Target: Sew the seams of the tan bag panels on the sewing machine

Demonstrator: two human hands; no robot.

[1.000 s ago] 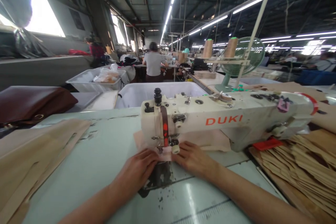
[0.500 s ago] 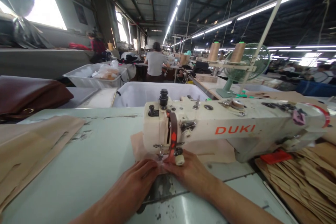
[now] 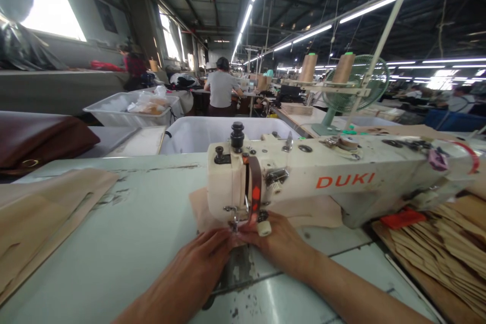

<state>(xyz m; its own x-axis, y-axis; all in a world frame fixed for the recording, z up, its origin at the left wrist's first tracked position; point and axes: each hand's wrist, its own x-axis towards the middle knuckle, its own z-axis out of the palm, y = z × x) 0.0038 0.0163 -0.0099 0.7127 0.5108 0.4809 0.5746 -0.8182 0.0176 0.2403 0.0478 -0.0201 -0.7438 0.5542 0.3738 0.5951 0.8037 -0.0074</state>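
At the sewing machine [image 3: 261,167], a beige piece of material [image 3: 199,205] lies under the needle and presser foot [image 3: 236,223]. Part of it shows again behind my right hand, beneath the machine's arm. My left hand [image 3: 201,260] is closed, its fingertips gripping the near edge just left of the foot. From the right, my right hand [image 3: 279,243] pinches the same edge, with fingers reaching behind the white knob [image 3: 264,228]. A clear, shiny film seems to lie between the fingertips. The exact grip is partly hidden.
Flat beige pieces [image 3: 49,212] lie on the table at left, near a folded brown material [image 3: 41,136]. Stacked tan pieces [image 3: 444,248] and a red object [image 3: 402,218] sit at right. Behind the machine are a white bin [image 3: 186,134], thread cones [image 3: 307,68] and a seated person [image 3: 222,88].
The camera view has shifted a little, so the machine and hands appear slightly farther right. Both hands keep their hold by the needle; the material has barely moved.
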